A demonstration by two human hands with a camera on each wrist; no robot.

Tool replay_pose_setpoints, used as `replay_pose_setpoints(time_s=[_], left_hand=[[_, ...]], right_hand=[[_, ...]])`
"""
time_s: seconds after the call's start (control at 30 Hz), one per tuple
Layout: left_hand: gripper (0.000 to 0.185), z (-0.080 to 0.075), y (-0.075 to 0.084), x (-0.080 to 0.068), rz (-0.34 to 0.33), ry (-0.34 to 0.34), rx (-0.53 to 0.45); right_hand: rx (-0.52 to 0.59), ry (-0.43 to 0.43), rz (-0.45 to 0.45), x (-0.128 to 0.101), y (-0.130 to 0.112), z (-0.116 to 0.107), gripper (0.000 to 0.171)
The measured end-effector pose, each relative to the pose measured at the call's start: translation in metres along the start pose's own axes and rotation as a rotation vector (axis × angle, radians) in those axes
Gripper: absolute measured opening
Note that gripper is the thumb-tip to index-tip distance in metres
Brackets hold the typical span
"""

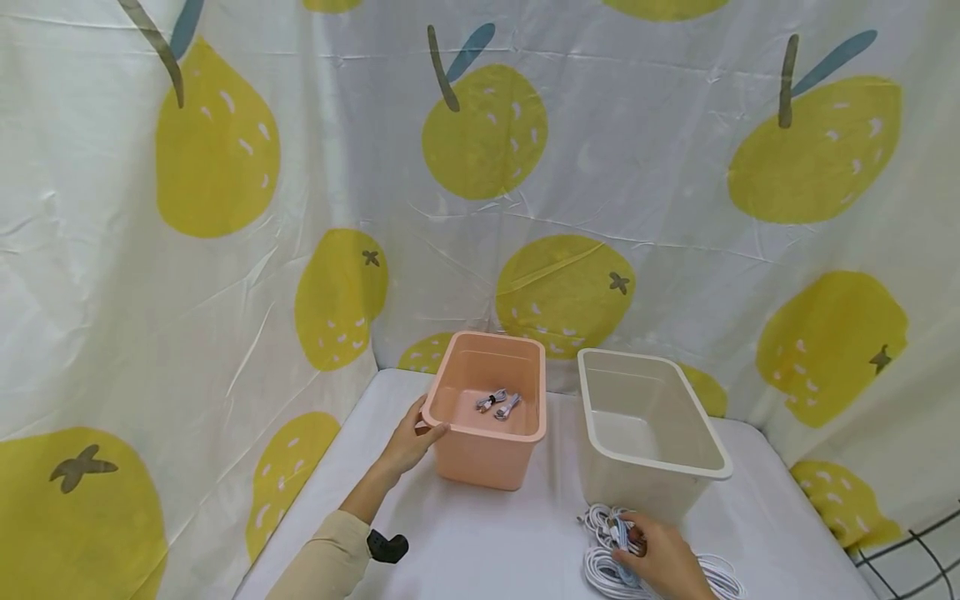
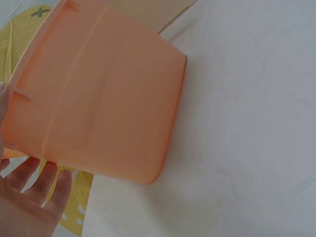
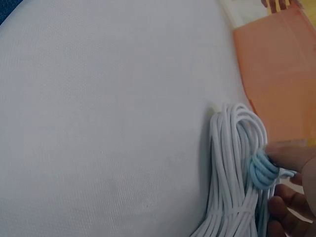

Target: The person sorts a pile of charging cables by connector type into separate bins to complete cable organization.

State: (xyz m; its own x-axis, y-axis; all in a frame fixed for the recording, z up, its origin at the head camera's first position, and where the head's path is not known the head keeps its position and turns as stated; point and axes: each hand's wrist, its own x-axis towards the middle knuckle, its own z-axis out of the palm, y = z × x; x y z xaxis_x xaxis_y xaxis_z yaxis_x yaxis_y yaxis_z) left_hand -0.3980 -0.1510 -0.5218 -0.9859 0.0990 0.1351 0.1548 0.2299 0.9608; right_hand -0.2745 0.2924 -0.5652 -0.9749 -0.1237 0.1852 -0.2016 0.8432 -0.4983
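A pink bin (image 1: pixel 487 454) stands on the white table (image 1: pixel 487 533) and holds two small coiled cables (image 1: pixel 497 404). My left hand (image 1: pixel 414 439) cups its near left corner, with the thumb along the front rim and the fingers (image 2: pixel 47 182) straight beside the pink bin (image 2: pixel 103 98). A cream bin (image 1: pixel 647 446) stands empty to the right. In front of it lies a pile of white cable (image 1: pixel 607 554). My right hand (image 1: pixel 663 560) pinches a coiled white cable bundle (image 3: pixel 232 163) at its pale blue wrap (image 3: pixel 264 170), thumb above and fingers (image 3: pixel 286 210) below.
A white cloth with yellow fruit prints (image 1: pixel 487 133) hangs close behind and on both sides of the table. A black wire grid (image 1: pixel 911 550) shows at the lower right. The pink bin's wall (image 3: pixel 279 64) stands just beyond the cable pile.
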Motion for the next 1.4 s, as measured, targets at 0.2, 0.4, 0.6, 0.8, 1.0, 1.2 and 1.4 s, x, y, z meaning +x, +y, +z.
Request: replay_pose_setpoints(time_s=[0.2,0.4,0.6,0.8,1.0,1.2,1.4], left_hand=[[0.084,0.000,0.001,-0.001,0.004,-0.003,0.004],[0.081,0.001,0.004,-0.002,0.044,0.006,-0.017],[0.081,0.001,0.005,-0.002,0.037,0.005,-0.007],[0.083,0.000,0.005,0.000,0.026,-0.007,-0.009],[0.083,0.000,0.003,-0.001,0.028,-0.003,-0.004],[0.082,0.000,0.003,-0.001,0.024,-0.003,0.004],[0.083,0.000,0.004,-0.001,0.020,-0.006,0.009]], right_hand=[[0.002,0.058,0.049,-0.003,-0.007,0.005,0.047],[0.144,0.129,0.070,-0.004,0.000,0.007,0.033],[0.187,0.084,0.130,-0.003,0.000,0.000,0.028],[0.206,0.069,0.128,0.001,-0.003,-0.009,0.022],[0.233,0.064,0.139,0.006,-0.012,-0.021,0.023],[0.270,0.068,0.096,0.009,-0.019,-0.029,0.019],[0.280,0.055,0.085,0.013,-0.026,-0.037,0.019]])
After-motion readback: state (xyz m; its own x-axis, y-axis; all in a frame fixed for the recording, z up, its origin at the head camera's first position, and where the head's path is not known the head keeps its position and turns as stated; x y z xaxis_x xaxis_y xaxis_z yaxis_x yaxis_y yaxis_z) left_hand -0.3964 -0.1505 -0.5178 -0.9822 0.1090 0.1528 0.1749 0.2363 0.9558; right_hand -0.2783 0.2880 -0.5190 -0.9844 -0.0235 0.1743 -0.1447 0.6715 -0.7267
